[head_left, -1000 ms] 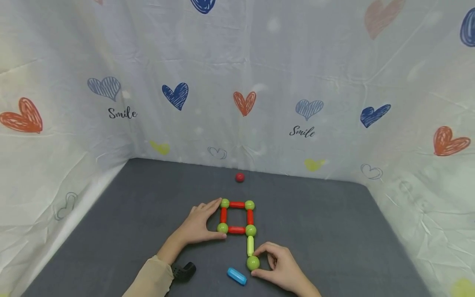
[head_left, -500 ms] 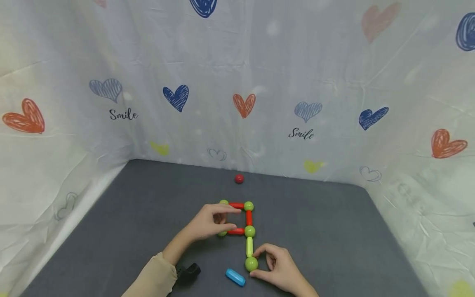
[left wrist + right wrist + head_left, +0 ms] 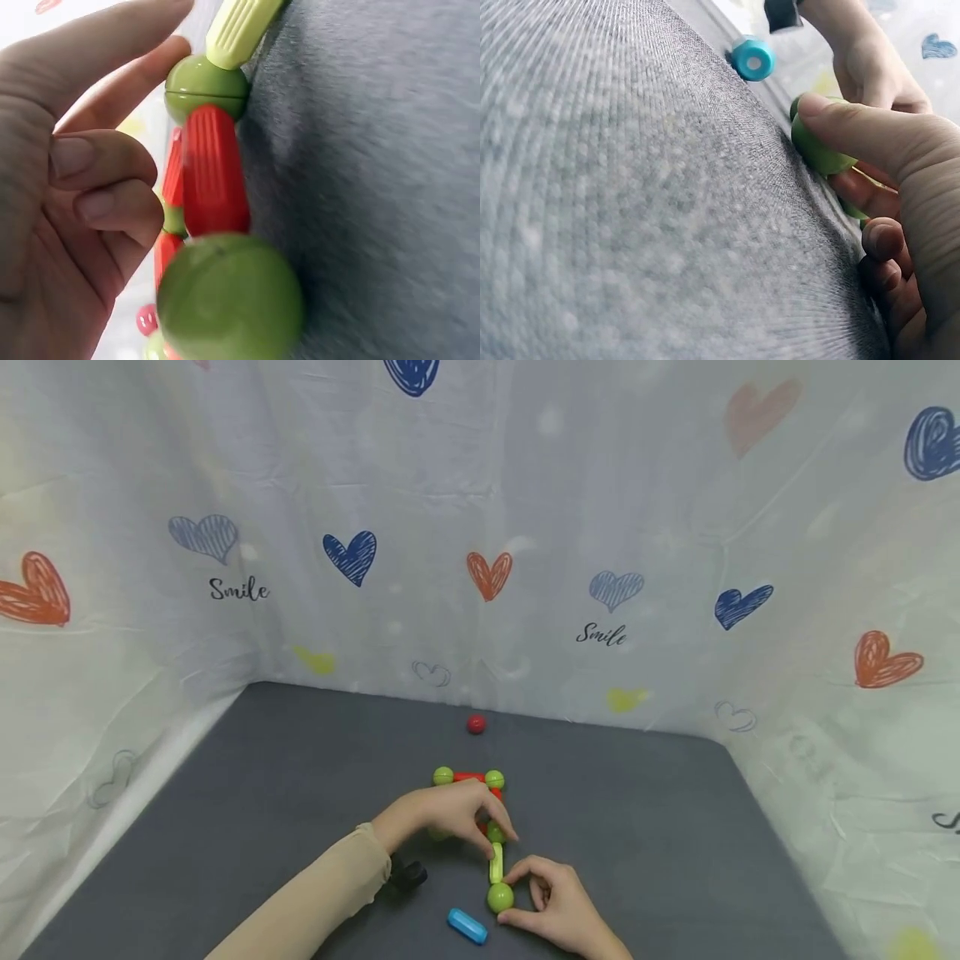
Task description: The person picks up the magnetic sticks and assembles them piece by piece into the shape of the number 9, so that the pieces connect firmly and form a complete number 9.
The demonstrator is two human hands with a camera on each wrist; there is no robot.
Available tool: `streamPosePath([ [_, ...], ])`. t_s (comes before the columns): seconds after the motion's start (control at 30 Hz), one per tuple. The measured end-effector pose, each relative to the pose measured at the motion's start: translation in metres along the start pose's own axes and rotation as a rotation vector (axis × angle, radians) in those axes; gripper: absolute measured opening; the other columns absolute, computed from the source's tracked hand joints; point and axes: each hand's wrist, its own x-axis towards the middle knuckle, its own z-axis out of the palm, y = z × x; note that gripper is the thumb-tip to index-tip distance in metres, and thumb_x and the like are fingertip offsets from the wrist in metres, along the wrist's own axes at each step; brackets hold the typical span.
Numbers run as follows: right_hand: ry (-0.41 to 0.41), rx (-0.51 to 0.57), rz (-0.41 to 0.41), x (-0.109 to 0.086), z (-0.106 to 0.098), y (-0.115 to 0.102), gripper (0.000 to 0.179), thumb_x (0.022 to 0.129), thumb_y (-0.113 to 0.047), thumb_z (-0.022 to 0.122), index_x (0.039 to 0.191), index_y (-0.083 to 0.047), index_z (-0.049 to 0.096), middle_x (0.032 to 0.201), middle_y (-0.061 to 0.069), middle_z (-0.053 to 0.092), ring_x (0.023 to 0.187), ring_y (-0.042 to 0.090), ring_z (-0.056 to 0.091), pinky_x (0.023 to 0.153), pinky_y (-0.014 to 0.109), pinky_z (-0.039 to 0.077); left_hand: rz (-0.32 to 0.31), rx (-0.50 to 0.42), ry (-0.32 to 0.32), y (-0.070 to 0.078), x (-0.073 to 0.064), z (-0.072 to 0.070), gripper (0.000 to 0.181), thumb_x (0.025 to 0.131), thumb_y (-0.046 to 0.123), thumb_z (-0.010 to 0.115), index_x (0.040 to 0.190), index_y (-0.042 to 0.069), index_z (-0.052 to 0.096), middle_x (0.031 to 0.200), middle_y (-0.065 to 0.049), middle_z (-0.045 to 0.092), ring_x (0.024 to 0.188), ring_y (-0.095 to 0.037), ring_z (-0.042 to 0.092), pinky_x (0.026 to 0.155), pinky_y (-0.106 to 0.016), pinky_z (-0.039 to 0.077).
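Green balls and red rods form a square on the dark table in the head view, with a red rod along its far side. From the near right green ball, a yellow-green rod runs toward the person, ending at another green ball. My right hand pinches this end ball between thumb and index finger. Over the square, my left hand reaches with thumb and index finger apart around the near right ball; its other fingers curl inward. The left hand covers much of the square.
A loose blue rod lies left of the end ball. At the back of the table sits a red ball. A white curtain with hearts encloses the table. A black device is under the left wrist.
My left hand has left the square's left side and moved right, across to the near right ball. The right hand keeps its pinch on the end ball.
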Motion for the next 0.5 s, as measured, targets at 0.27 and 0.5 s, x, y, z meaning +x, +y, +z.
streamPosePath([
  [0.27,0.012,0.039,-0.028,-0.001,0.004,0.002,0.032,0.085,-0.023,0.092,0.111,-0.024,0.074,0.057,0.002,0.051,0.049,-0.010,0.036,0.042,0.020,0.037,-0.012,0.049,-0.133,0.005,0.015,0.005,0.029,0.082,0.007,0.092,0.110,0.014,0.086,0.106,0.012,0.080,0.093,0.005,0.069,0.081,-0.016,0.056],
  [0.5,0.017,0.032,-0.037,0.000,0.001,0.001,0.033,0.084,-0.024,0.092,0.111,-0.023,0.074,0.060,0.001,0.053,0.049,-0.010,0.036,0.041,0.020,0.037,0.018,0.179,-0.168,0.009,0.020,0.005,0.027,0.082,0.005,0.091,0.105,0.018,0.087,0.103,0.014,0.080,0.091,0.010,0.066,0.080,-0.011,0.053],
])
